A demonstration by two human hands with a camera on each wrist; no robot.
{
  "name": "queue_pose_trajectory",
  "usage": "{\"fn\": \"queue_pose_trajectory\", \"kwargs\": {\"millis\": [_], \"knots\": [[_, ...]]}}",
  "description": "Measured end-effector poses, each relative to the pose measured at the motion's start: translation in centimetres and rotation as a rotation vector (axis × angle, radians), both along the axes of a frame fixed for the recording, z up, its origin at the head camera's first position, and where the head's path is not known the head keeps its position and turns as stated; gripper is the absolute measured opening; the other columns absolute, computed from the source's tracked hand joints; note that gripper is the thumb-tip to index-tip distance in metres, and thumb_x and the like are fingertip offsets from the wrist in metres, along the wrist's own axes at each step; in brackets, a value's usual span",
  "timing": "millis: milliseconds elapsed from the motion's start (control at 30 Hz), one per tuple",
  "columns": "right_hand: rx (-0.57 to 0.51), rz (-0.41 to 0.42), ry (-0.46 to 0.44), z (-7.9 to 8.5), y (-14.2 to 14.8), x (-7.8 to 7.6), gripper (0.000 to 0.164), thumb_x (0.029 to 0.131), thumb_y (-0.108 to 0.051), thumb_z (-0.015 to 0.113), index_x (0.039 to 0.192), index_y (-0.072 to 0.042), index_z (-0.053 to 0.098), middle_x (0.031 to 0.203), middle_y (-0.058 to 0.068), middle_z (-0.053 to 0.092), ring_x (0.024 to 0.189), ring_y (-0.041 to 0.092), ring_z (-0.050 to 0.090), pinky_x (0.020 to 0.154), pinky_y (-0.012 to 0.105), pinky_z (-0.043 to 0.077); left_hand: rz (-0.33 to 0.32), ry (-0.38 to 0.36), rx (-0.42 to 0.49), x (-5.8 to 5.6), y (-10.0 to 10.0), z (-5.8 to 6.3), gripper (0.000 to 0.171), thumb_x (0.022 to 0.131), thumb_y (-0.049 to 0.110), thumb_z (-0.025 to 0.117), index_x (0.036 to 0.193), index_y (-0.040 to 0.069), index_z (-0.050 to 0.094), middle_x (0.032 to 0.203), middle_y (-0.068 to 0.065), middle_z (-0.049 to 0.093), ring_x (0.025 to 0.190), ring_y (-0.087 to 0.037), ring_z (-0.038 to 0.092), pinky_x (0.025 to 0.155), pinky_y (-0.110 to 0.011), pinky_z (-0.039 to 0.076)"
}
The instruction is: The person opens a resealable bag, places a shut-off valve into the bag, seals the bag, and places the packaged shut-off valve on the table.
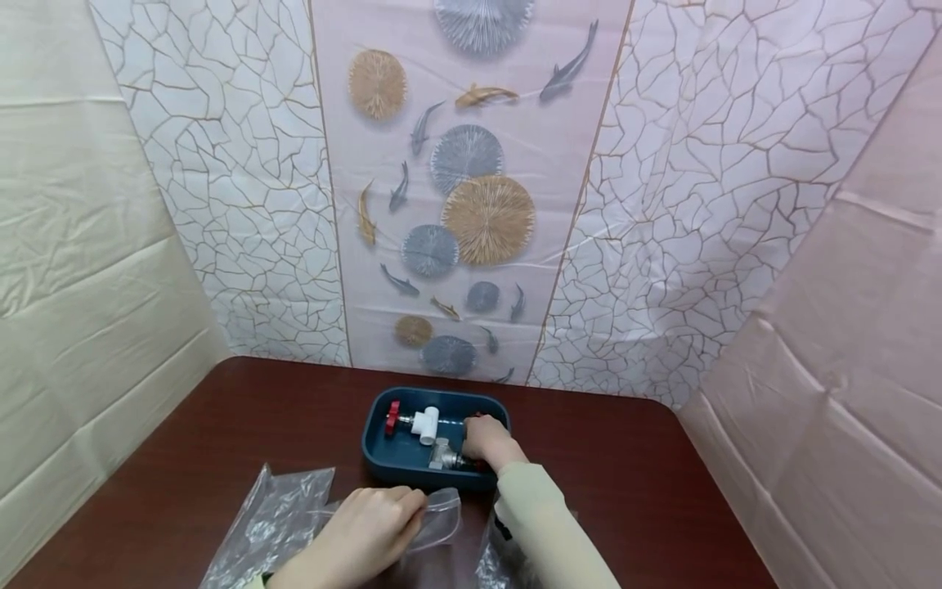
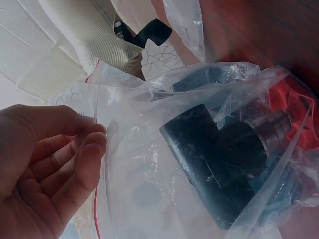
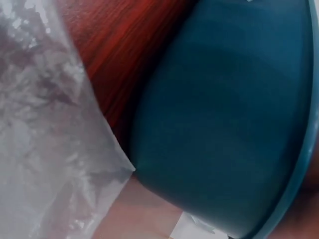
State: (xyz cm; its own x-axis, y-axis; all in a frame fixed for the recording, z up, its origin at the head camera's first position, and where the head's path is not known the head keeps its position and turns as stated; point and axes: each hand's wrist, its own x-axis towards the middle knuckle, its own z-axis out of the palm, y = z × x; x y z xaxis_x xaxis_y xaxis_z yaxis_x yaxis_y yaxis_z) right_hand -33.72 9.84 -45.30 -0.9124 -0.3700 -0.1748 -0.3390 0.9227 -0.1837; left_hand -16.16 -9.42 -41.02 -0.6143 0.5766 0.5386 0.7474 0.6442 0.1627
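Note:
My left hand pinches the edge of a clear zip bag between thumb and fingers, in front of the tray. Close up in the left wrist view, the left hand grips the bag's red-lined rim. Behind clear plastic there lies a dark tee-shaped valve with a red handwheel. My right hand reaches into the right end of the blue tray, its fingertips hidden. Beside it lie a grey tee valve and a white tee valve with a red handle.
A crumpled clear bag lies on the dark red table at the left. More clear plastic lies under the right sleeve. Patterned cloth hangs behind the table.

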Motion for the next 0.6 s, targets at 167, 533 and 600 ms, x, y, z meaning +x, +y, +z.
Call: {"fn": "queue_pose_trajectory", "kwargs": {"millis": [167, 533, 600], "knots": [[-0.026, 0.000, 0.019, -0.4, 0.1, 0.6, 0.010, 0.087, -0.015, 0.060, 0.096, -0.012, 0.062, 0.078, 0.002, 0.056, 0.064, 0.016, 0.051, 0.060, 0.033, 0.045, -0.012, -0.046, 0.003, 0.1, 0.0, -0.1, 0.005, 0.084, 0.012, 0.066, 0.082, 0.015, 0.063, 0.065, 0.015, 0.050, 0.052, 0.006, 0.042, 0.044, -0.013, 0.033], [-0.091, 0.016, 0.000, 0.3, 0.0, 0.5, 0.015, 0.091, -0.024, 0.059, 0.098, -0.012, 0.055, 0.076, 0.000, 0.053, 0.063, 0.016, 0.051, 0.061, 0.034, 0.044, 0.011, -0.074, -0.012, 0.2, -0.2, 0.1, 0.003, 0.085, 0.014, 0.065, 0.083, 0.015, 0.063, 0.067, 0.015, 0.051, 0.053, 0.007, 0.042, 0.045, -0.013, 0.034], [-0.117, 0.025, -0.033, 0.5, 0.0, 0.7, 0.016, 0.094, -0.023, 0.055, 0.104, -0.010, 0.055, 0.078, 0.000, 0.054, 0.063, 0.016, 0.051, 0.061, 0.034, 0.043, 0.012, -0.086, -0.015, 0.2, -0.2, 0.1, 0.004, 0.086, 0.015, 0.064, 0.083, 0.015, 0.063, 0.067, 0.015, 0.051, 0.053, 0.007, 0.042, 0.045, -0.012, 0.034]]}}
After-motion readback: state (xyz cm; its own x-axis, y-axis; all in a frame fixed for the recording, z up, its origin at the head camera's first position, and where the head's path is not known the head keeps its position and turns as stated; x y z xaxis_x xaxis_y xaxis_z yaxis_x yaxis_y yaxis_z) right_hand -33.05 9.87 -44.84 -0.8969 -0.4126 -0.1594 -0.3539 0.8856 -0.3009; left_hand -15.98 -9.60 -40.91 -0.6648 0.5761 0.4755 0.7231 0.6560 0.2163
